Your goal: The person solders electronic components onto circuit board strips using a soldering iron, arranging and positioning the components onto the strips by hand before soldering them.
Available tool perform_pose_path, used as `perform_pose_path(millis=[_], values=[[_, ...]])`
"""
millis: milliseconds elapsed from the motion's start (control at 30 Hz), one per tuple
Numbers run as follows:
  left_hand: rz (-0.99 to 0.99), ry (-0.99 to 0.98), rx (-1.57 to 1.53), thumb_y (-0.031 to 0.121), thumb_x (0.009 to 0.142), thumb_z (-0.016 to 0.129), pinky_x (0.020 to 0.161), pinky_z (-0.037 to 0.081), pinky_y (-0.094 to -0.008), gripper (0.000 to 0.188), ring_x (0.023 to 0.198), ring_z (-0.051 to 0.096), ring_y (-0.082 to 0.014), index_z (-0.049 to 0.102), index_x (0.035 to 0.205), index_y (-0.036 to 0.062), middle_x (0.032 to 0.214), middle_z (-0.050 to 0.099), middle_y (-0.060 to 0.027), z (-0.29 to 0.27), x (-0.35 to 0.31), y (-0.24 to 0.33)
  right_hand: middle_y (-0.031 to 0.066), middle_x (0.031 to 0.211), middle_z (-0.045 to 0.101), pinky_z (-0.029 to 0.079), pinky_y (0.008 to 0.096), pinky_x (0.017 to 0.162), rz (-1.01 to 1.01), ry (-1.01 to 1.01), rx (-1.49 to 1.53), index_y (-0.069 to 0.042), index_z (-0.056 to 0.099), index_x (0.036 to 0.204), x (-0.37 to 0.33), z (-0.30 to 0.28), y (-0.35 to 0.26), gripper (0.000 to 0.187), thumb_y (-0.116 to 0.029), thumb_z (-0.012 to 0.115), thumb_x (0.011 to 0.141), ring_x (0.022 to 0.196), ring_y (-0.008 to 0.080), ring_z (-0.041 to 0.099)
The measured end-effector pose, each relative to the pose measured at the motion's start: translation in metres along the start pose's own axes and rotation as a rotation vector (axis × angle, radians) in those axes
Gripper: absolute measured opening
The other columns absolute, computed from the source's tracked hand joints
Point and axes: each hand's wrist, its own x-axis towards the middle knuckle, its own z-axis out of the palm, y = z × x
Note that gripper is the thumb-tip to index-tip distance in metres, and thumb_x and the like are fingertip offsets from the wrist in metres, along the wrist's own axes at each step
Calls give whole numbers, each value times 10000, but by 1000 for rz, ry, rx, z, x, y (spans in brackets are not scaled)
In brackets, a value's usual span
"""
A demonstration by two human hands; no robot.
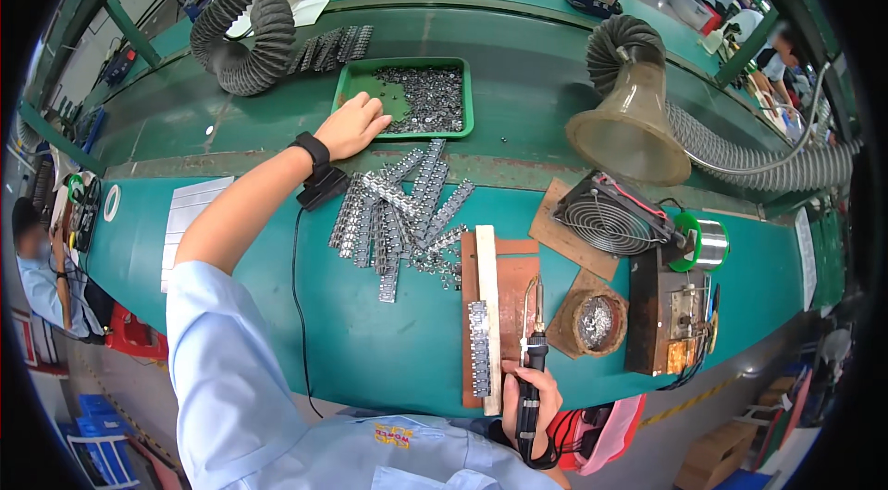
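At the near left corner of the green tray (469,106), my left hand (354,126) has its fingers bent and drawn together; whatever they pinch is hidden. Small dark metal parts (430,97) heap up in that tray. In my right hand (544,395) is a soldering iron (529,388), its tip pointing away from me above a brown board (518,291). A pale wooden bar (487,305) runs along this board. Left of the bar lies a strip of metal parts (479,348). More metal strips (398,203) are piled between the tray and the board, with loose pieces beside them.
Right of the board stand a round solder bowl (597,322), a fan (610,217), a green solder spool (708,243) and a metal box (661,314). A fume funnel (629,134) hangs beyond. A cord (296,305) trails from my black wrist strap (313,149). Other people sit around.
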Motion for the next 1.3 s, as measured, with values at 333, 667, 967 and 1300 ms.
perform_pose_path(millis=[333, 667, 967, 1300], values=[[103, -9, 45, 254, 898, 395, 674, 384, -414, 285, 765, 486, -341, 488, 789, 8, 754, 488, -163, 5, 0, -7, 157, 782, 618, 474, 310, 685, 24, -8, -8, -7, 462, 912, 2, 3, -1, 196, 60, 544, 747, 730, 226, 615], [-54, -68, -38, 306, 872, 441, 593, 385, -430, 391, 623, 505, -371, 548, 679, -18, 632, 540, -194, 1, 14, -9, 152, 778, 619, 471, 308, 673, 23, 8, -15, -7, 470, 914, 1, 4, -1, 197, 59, 543, 742, 708, 222, 611], [-231, 117, -162, 381, 857, 464, 563, 391, -394, 458, 538, 504, -275, 544, 685, -36, 572, 528, -132, -17, 19, -16, 147, 778, 621, 469, 310, 679, 22, 14, 5, -3, 485, 901, 1, 5, -4, 179, 51, 549, 743, 717, 230, 610], [-305, 13, -657, 357, 858, 477, 502, 396, -337, 450, 505, 465, -163, 492, 610, -18, 547, 487, -93, -41, -29, 107, 154, 799, 625, 467, 318, 700, 31, 22, 12, -9, 486, 915, 0, 0, -3, 188, 47, 556, 750, 741, 232, 612]])
